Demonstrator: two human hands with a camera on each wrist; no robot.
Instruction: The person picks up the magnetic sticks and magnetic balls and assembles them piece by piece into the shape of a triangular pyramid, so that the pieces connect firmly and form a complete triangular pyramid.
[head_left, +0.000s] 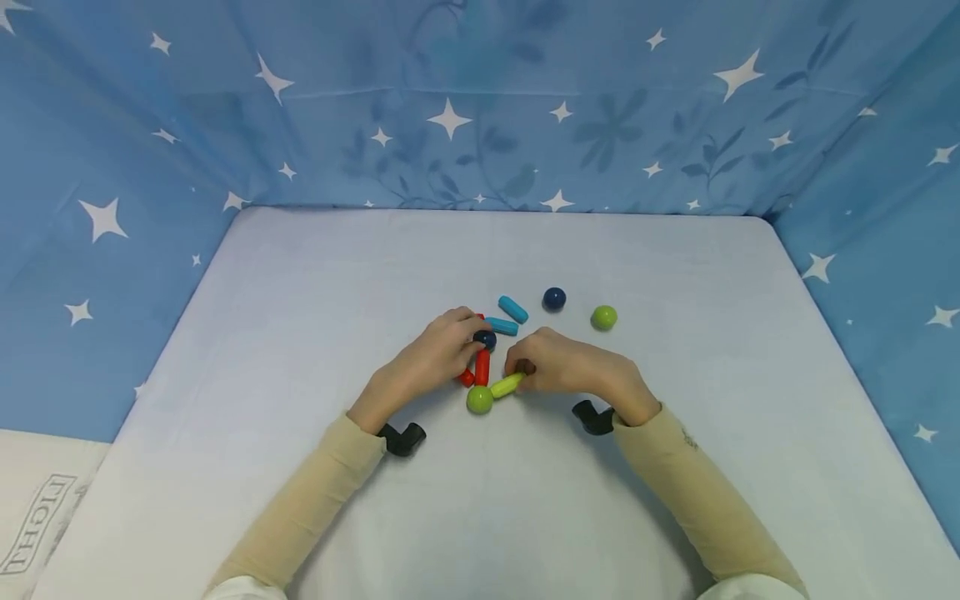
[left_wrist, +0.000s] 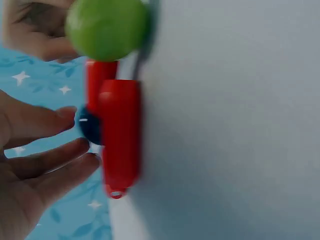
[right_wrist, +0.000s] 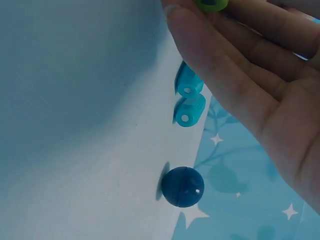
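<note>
Head view: the left hand (head_left: 441, 350) pinches a shiny navy ball (head_left: 487, 340) between thumb and fingertips, and the right hand (head_left: 558, 362) has its fingers curled round a slim yellow-green stick (head_left: 507, 385), whose near end lies right at a glossy green ball (head_left: 480, 400) around the middle of the white table (head_left: 450, 508); whether they join, I can't tell. A smooth red stick (head_left: 482, 367) runs between those two balls; further off lie two blue sticks (head_left: 513, 309), a second dark ball (head_left: 554, 299) and a second green ball (head_left: 604, 317). Left wrist view: the thumb and fingertips sit against the navy ball, beside another red stick (left_wrist: 121, 135) ending in a small ring (left_wrist: 116, 194). Right wrist view: the yellow-green stick's end shows past the thumb, while the blue sticks bear pale round spots on their ends and the second dark ball a fine seam
</note>
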